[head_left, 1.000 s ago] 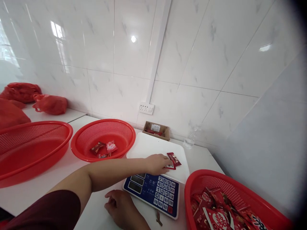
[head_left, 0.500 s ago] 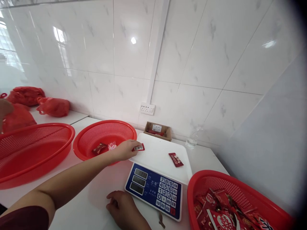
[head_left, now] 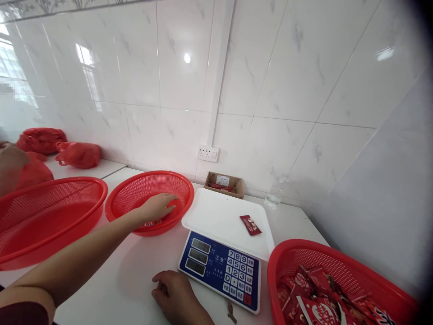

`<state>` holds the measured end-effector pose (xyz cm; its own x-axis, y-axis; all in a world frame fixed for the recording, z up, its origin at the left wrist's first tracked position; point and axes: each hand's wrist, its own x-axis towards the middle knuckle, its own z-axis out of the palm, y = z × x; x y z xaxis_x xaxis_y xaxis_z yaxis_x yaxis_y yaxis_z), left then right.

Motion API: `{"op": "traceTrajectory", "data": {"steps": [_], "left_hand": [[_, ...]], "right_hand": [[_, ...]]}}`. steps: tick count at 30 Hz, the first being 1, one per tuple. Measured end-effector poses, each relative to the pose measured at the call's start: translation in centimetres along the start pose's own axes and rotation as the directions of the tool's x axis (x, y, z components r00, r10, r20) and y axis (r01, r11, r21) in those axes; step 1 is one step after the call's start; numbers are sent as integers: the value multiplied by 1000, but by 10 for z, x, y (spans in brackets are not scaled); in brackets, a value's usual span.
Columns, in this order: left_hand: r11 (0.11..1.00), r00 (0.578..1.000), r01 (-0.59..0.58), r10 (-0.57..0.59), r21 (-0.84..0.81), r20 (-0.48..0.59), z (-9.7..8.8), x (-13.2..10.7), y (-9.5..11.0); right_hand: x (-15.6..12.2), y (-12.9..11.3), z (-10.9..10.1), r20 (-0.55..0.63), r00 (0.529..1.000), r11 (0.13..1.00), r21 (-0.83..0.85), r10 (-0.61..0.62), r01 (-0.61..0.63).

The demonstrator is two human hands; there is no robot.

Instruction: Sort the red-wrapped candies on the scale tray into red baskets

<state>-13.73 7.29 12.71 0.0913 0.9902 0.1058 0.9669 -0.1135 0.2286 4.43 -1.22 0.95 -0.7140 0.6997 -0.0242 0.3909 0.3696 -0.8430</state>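
My left hand (head_left: pixel 158 208) is over the middle red plastic basket (head_left: pixel 117 192), its fingers apart and nothing held in them. Beneath it, partly hidden, lie small wrapped packets (head_left: pixel 153 223). On the white pan (head_left: pixel 216 212) of a digital scale (head_left: pixel 219 271) rests one dark red snack packet (head_left: pixel 251 225), toward the right side. My right hand (head_left: pixel 174 295) lies on the table just in front of the scale's display, fingers loosely curled in, with nothing visible in them.
A red basket (head_left: pixel 280 257) full of red packets stands right of the scale; another red basket (head_left: pixel 98 198) stands at left. Behind the pan are a cardboard box (head_left: pixel 240 188) and a clear bottle (head_left: pixel 274 195). Red bags (head_left: pixel 79 155) and another person's hand (head_left: pixel 11 158) are far left.
My left hand has moved left from the scale pan to the middle basket. The small packet it held at the pan's left edge is no longer in its fingers. My right hand stays put.
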Motion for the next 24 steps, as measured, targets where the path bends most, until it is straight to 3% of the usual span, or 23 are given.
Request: {"op": "traceTrajectory", "data": {"steps": [3,5,10,12,14,20,24], "left_hand": [[988,988,-154,154,-17,-1,7,13,33],[955,955,-294,295,-27,31,13,24,59],[796,782,-604,603,-49,156,40,53,117],[741,721,-669,665,-56,195,52,65,135],[714,689,-698,692,-61,216,62,78,150],[700,677,-713,697,-21,238,80,101,173],[735,729,-676,653,60,205,84,103,175]], "right_hand": [[1,2,2,-3,1000,1000,-13,-7,7],[1,3,3,-7,1000,1000,-17,-8,8],[0,4,3,-5,1000,1000,-6,5,-5],[0,5,3,-10,1000,1000,0,1,-1],[0,7,3,-13,1000,1000,4,-6,6],[0,10,5,-22,1000,1000,25,-12,12],[4,12,8,-24,1000,1000,-18,-14,14]]}}
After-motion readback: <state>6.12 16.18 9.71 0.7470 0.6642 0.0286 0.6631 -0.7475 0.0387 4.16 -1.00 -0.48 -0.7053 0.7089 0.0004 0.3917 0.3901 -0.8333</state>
